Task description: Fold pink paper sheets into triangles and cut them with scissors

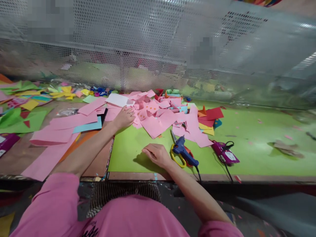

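My left hand (124, 118), with a ring on one finger, reaches to the left side of a heap of pink felt-like pieces (158, 123). Its fingers stretch out and touch the pieces; the tips are partly hidden. Some pieces in the heap carry orange dots (151, 108). Closer to me, my right hand (156, 154) rests on the green tabletop (123, 154) with its fingers curled together. Whatever it holds, if anything, is hidden. Just right of it lies a blue glue gun (181, 148), over scissors with yellow handles (182, 162).
Long pink strips (51, 158) and a light blue strip (89, 126) cover the brown board at left. A purple box (225, 153) with a cord sits right of the glue gun. Red pieces (213, 113) lie behind it. A perforated metal panel (148, 39) stands at the back.
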A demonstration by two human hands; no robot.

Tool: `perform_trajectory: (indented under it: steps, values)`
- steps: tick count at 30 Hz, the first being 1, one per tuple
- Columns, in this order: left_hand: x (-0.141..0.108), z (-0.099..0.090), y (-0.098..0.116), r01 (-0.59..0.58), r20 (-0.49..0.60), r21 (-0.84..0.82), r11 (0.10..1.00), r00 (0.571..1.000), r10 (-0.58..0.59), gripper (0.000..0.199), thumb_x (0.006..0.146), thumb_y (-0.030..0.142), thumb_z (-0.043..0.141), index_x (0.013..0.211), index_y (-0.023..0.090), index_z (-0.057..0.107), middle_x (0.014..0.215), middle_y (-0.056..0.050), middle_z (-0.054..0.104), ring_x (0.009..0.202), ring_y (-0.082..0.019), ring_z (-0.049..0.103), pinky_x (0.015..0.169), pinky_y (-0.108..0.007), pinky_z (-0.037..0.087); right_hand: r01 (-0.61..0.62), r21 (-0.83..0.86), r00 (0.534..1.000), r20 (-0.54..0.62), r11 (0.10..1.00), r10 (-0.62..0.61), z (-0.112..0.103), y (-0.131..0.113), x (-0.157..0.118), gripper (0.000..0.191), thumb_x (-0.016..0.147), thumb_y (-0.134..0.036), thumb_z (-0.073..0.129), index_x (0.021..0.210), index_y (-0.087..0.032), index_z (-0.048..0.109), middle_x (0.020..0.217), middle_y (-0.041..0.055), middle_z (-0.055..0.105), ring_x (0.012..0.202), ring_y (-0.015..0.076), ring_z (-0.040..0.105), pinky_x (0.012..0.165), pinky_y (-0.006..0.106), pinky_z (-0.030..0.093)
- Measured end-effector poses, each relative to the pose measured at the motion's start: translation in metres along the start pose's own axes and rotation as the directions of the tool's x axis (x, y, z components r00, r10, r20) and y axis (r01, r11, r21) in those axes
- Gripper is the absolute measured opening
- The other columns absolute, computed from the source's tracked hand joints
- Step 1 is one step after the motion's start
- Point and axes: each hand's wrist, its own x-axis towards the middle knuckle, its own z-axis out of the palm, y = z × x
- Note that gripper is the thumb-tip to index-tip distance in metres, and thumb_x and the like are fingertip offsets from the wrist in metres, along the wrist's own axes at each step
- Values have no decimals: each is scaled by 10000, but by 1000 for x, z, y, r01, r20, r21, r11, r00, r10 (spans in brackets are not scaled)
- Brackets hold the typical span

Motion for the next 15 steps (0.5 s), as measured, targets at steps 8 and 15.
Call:
perform_trajectory:
  steps: [8, 15]
  values:
    - [20, -20, -21, 203, -206, -92, 975, 954, -218, 263, 917, 192, 460, 808, 169, 698, 885, -150, 774, 902, -281, 702, 998, -476, 477, -54, -19, 998, -20, 998, 54, -1, 1, 2, 398, 1081, -391, 428, 843, -185, 672, 716, 42, 680, 637, 142, 581, 614, 256, 391]
    - [37, -78, -42, 438, -351, -315, 842, 770, -533, 176, 900, 252, 489, 903, 186, 652, 980, -72, 774, 909, -205, 688, 837, -294, 499, -141, 4, 990, 31, 990, 141, 0, 1, 4, 216, 1048, -313, 516, 959, -197, 676, 838, 48, 713, 729, 149, 626, 667, 251, 444]
